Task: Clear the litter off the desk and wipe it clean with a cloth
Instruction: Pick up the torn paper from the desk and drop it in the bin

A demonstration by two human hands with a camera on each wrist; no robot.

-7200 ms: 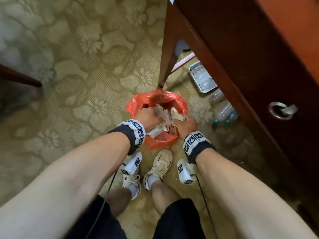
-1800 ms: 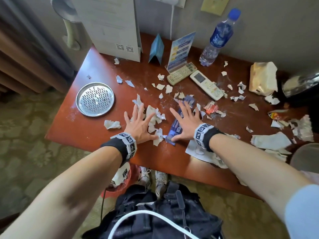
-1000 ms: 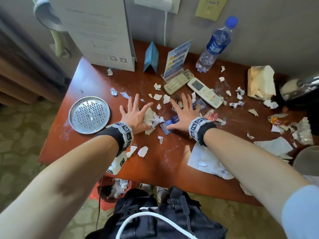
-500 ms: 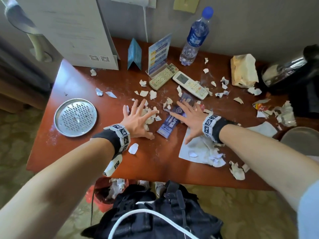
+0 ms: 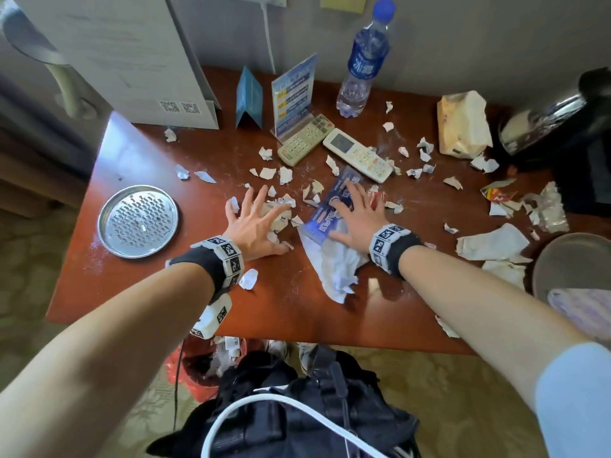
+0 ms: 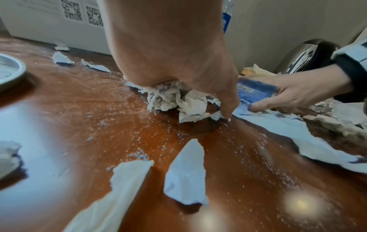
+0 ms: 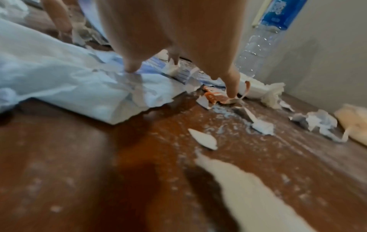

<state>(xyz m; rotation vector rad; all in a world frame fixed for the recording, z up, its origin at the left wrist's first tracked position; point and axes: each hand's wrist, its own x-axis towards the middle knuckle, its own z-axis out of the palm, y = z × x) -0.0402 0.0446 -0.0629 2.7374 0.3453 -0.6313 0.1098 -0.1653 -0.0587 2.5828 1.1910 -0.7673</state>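
litter (image 5: pixel 284 175) lies scattered across the red-brown wooden surface (image 5: pixel 132 160), torn paper scraps & white crumbs from the left side to the far right edge. left hand (image 5: pixel 254 223) is flat w/ fingers spread, pressing on a small heap of crumpled scraps (image 6: pixel 174 98) near the middle of the surface. right hand (image 5: pixel 355 216) is just beside it, also spread, fingers straight, resting on a blue wrapper (image 5: pixel 330 209) that overlaps a white crumpled tissue sheet (image 5: pixel 334 266) toward the near edge. a red snack wrapper (image 7: pixel 214 95) sits by the right hand's little finger.

a round perforated metal tray (image 5: pixel 138 221) lies at the left of the surface, apart from the hands. two remote controls (image 5: pixel 305 138) lie side by side behind the scraps, near an upright blue leaflet stand (image 5: pixel 292 94) & a folded blue card (image 5: pixel 249 99). a water bottle (image 5: pixel 365 61) w/ blue cap stands at the back by the wall. a torn tissue pack (image 5: pixel 463 125) & a metal kettle (image 5: pixel 542 123) are at the far right. larger paper pieces (image 5: pixel 492 242) lie at the right near edge. below the near edge, on the floor, a red bin bag (image 5: pixel 195 368) holding paper is partly visible beside a dark bag (image 5: pixel 297 411).
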